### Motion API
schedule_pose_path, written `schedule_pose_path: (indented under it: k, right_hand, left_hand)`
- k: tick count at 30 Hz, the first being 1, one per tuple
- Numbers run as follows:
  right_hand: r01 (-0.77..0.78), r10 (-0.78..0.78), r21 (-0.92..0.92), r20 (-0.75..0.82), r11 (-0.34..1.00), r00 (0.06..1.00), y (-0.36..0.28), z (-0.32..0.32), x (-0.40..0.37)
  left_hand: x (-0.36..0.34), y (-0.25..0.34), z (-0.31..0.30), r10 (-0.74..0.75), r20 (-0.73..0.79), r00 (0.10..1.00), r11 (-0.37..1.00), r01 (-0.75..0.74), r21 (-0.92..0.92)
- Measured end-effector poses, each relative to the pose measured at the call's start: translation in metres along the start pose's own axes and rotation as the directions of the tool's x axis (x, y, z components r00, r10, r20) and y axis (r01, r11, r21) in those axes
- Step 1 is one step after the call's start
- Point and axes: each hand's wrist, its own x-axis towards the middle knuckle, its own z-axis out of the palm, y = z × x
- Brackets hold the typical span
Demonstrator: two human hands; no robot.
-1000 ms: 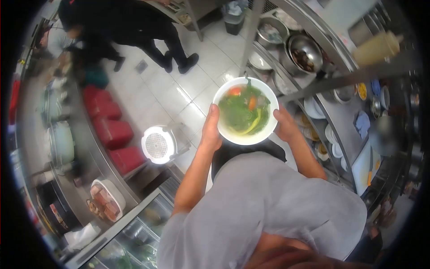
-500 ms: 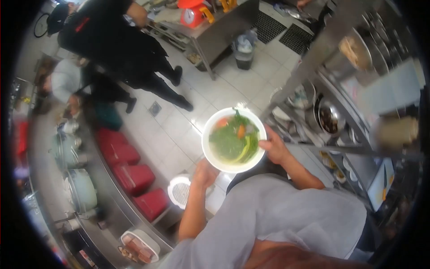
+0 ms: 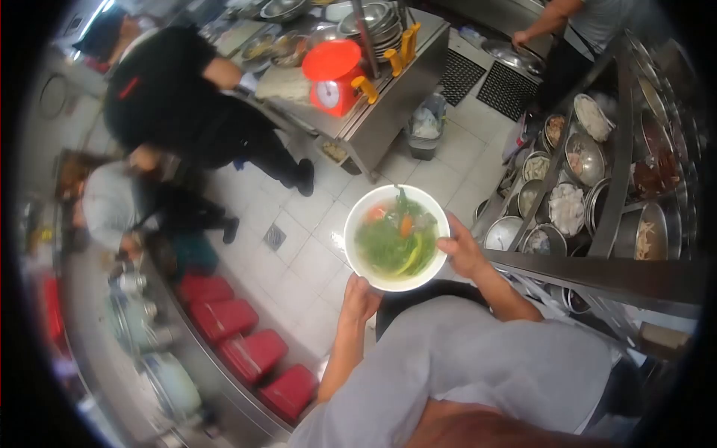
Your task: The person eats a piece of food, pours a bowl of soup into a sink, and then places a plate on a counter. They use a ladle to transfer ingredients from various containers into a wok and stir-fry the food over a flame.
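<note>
A white bowl (image 3: 354,257) of soup is held out in front of my body, level or nearly so. Green leafy vegetables (image 3: 385,243) fill most of it, with some orange-red pieces among them in the broth. My left hand (image 3: 360,300) grips the bowl's lower left side, its fingers partly hidden beneath. On the right side, my right hand (image 3: 463,250) is closed on the rim, thumb on top and the other fingers underneath.
Metal shelves (image 3: 597,270) with bowls of ingredients stand to my right. Red bins (image 3: 254,352) line the left counter. A person in black (image 3: 172,104) walks ahead on the left, beside a bent-over co-worker (image 3: 112,198). Ahead are a red scale (image 3: 332,89) on a steel table and a grey bin (image 3: 426,134).
My view has moved forward through the kitchen, with the shelves' food bowls now showing. The soup bowl stays in both my hands. The person in black has shifted in view.
</note>
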Motion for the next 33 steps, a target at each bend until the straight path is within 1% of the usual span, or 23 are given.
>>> schedule_pose_path:
  k: [2, 3, 5, 6, 10, 11, 12, 13, 15, 16, 17, 19, 20, 22, 23, 24, 25, 26, 27, 28, 30, 32, 33]
  right_hand:
    - [0.075, -0.072, 0.068, -0.035, 0.995, 0.997, -0.018, 0.008, 0.035]
    - [0.096, -0.091, 0.061, -0.076, 0.994, 0.993, -0.028, 0.007, 0.048]
    - [0.084, -0.078, 0.061, -0.085, 0.995, 0.993, -0.045, 0.005, 0.079]
    - [0.122, -0.114, 0.073, -0.103, 0.990, 0.988, -0.055, 0.003, 0.093]
    - [0.172, -0.159, 0.042, -0.214, 0.984, 0.964, -0.090, -0.023, 0.142]
    - [0.215, -0.197, 0.055, -0.227, 0.975, 0.954, -0.100, -0.028, 0.153]
    - [0.264, -0.242, 0.066, -0.242, 0.962, 0.940, -0.109, -0.036, 0.160]
    - [0.289, -0.259, 0.071, -0.280, 0.955, 0.924, -0.118, -0.045, 0.166]
    - [0.283, -0.258, 0.067, -0.257, 0.957, 0.931, -0.135, -0.071, 0.178]
    - [0.273, -0.258, 0.005, -0.313, 0.962, 0.914, -0.135, -0.091, 0.187]
    - [0.281, -0.263, 0.010, -0.321, 0.960, 0.910, -0.133, -0.108, 0.194]
    - [0.242, -0.203, 0.031, -0.449, 0.970, 0.870, -0.148, -0.148, 0.217]
    - [0.257, -0.213, 0.037, -0.450, 0.966, 0.867, -0.153, -0.160, 0.225]
    - [0.257, -0.220, -0.003, -0.525, 0.966, 0.822, -0.181, -0.197, 0.248]
    - [0.268, -0.230, -0.007, -0.534, 0.963, 0.813, -0.189, -0.216, 0.261]
    - [0.250, -0.226, -0.036, -0.562, 0.968, 0.796, -0.194, -0.238, 0.276]
    - [0.231, -0.233, -0.080, -0.584, 0.970, 0.777, -0.201, -0.263, 0.292]
    - [0.235, -0.254, -0.109, -0.582, 0.966, 0.773, -0.204, -0.289, 0.306]
    - [0.070, -0.181, -0.192, -0.657, 0.979, 0.731, -0.197, -0.312, 0.317]
    - [-0.108, -0.117, -0.251, -0.735, 0.962, 0.668, -0.186, -0.335, 0.324]
    - [-0.295, -0.085, -0.322, -0.792, 0.900, 0.605, -0.157, -0.373, 0.320]
    - [-0.445, -0.041, -0.356, -0.816, 0.822, 0.576, -0.102, -0.414, 0.298]
    - [-0.522, 0.110, -0.236, -0.829, 0.820, 0.548, -0.077, -0.424, 0.280]
  left_hand:
    - [0.042, 0.027, 0.001, 0.039, 0.011, 0.999, 0.998, -0.040, 0.038]
    - [0.062, 0.039, 0.003, 0.007, 0.043, 0.999, 0.999, -0.009, 0.039]
    - [0.106, 0.068, 0.005, -0.018, 0.108, 0.994, 0.996, 0.009, 0.084]
    - [0.129, 0.080, 0.012, -0.038, 0.140, 0.989, 0.995, 0.025, 0.094]
    - [0.220, 0.114, 0.044, -0.130, 0.202, 0.971, 0.984, 0.100, 0.150]
    - [0.242, 0.120, 0.051, -0.152, 0.227, 0.962, 0.981, 0.119, 0.155]
    - [0.262, 0.122, 0.056, -0.171, 0.203, 0.964, 0.978, 0.142, 0.150]
    - [0.282, 0.126, 0.068, -0.206, 0.224, 0.953, 0.970, 0.169, 0.174]
    - [0.319, 0.133, 0.099, -0.181, 0.266, 0.947, 0.978, 0.145, 0.150]
    - [0.336, 0.135, 0.108, -0.204, 0.265, 0.942, 0.973, 0.166, 0.159]
    - [0.348, 0.135, 0.115, -0.213, 0.268, 0.940, 0.971, 0.171, 0.169]
    - [0.379, 0.134, 0.132, -0.201, 0.250, 0.947, 0.971, 0.159, 0.178]
    - [0.392, 0.132, 0.132, -0.212, 0.252, 0.944, 0.971, 0.175, 0.161]
    - [0.417, 0.130, 0.151, -0.223, 0.253, 0.942, 0.970, 0.188, 0.155]
    - [0.427, 0.131, 0.156, -0.242, 0.230, 0.943, 0.967, 0.214, 0.140]
    - [0.443, 0.130, 0.153, -0.279, 0.238, 0.930, 0.959, 0.257, 0.122]
    - [0.457, 0.127, 0.163, -0.276, 0.257, 0.926, 0.960, 0.255, 0.112]
    - [0.471, 0.125, 0.176, -0.248, 0.274, 0.929, 0.967, 0.221, 0.125]
    - [0.483, 0.124, 0.183, -0.221, 0.283, 0.933, 0.972, 0.188, 0.139]
    - [0.503, 0.118, 0.172, -0.237, 0.302, 0.923, 0.969, 0.201, 0.146]
    - [0.535, 0.110, 0.177, -0.253, 0.305, 0.918, 0.966, 0.223, 0.130]
    - [0.561, 0.109, 0.201, -0.284, 0.335, 0.898, 0.958, 0.257, 0.124]
    - [0.574, 0.104, 0.206, -0.288, 0.351, 0.891, 0.958, 0.266, 0.111]
